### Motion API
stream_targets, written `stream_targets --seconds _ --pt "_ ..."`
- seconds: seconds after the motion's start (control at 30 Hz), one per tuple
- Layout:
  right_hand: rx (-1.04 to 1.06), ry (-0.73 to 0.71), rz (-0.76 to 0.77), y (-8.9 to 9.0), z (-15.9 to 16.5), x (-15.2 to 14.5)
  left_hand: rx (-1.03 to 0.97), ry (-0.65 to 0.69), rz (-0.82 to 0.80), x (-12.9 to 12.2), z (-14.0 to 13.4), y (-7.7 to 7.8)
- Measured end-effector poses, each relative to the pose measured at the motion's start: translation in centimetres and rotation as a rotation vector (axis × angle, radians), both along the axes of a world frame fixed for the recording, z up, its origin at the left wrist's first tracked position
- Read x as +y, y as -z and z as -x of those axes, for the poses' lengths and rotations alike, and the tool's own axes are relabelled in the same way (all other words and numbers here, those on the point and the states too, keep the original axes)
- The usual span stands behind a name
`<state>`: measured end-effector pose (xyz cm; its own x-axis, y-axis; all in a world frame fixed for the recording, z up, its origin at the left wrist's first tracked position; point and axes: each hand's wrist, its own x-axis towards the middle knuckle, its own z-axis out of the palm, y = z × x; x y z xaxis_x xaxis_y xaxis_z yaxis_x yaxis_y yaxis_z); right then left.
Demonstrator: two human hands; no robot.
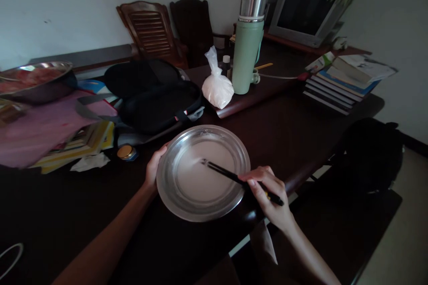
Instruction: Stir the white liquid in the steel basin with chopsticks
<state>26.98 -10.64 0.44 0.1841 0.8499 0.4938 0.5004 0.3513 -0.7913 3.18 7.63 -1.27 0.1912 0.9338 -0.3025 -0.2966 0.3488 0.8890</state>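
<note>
A round metal basin rests on the dark table and holds a pale, milky mixture. My left hand grips the basin's left rim, its fingers partly hidden beneath the edge. Between the fingers of my right hand is a pair of black chopsticks, closed around them. Their far tips dip into the mixture near the basin's middle. Behind the basin sits a knotted clear plastic bag of white powder.
A green thermos and a small dark bottle stand behind the bag. On the left are an open black case, a small gold-lidded jar and a large metal bowl. Books are stacked at right.
</note>
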Motion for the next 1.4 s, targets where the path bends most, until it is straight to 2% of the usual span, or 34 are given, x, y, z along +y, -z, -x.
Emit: stream_targets --seconds 0.13,0.23,0.33,0.5,0.67,0.77,0.87,0.97,1.07,1.23,1.4 --pt "0.079 0.117 0.017 -0.04 -0.24 -0.41 -0.01 0.008 0.011 -0.01 -0.02 -0.1" --pt "0.083 0.03 0.015 -0.28 0.04 -0.4 -0.016 0.0 0.01 0.0 0.0 -0.25" --pt "-0.009 -0.021 0.0 -0.46 0.26 -0.08 -0.012 0.002 0.011 -0.06 -0.04 -0.42" --pt "0.062 0.123 0.022 -0.33 -0.09 -0.38 -0.023 0.018 0.015 -0.17 -0.09 -0.53" --pt "0.017 -0.015 0.014 -0.28 0.22 -0.09 -0.039 0.009 0.028 -0.12 0.01 -0.41" --pt "-0.009 0.041 -0.002 -0.35 0.17 -0.03 -0.054 0.029 0.014 -0.08 0.08 -0.4" --pt "0.07 0.106 0.016 -0.44 0.01 -0.35 -0.045 0.034 0.018 -0.1 0.1 -0.44" --pt "0.092 0.015 0.039 -0.49 0.19 -0.31 -0.022 0.017 0.022 -0.17 0.09 -0.5" --pt "0.015 -0.042 0.029 -0.41 0.35 0.0 -0.028 0.021 0.018 -0.2 0.03 -0.56" --pt "0.058 0.132 0.026 -0.32 -0.06 -0.49 -0.053 0.03 0.006 -0.06 -0.01 -0.48" --pt "0.002 0.01 0.021 -0.55 0.06 -0.44 -0.056 0.028 0.01 -0.04 0.09 -0.37"
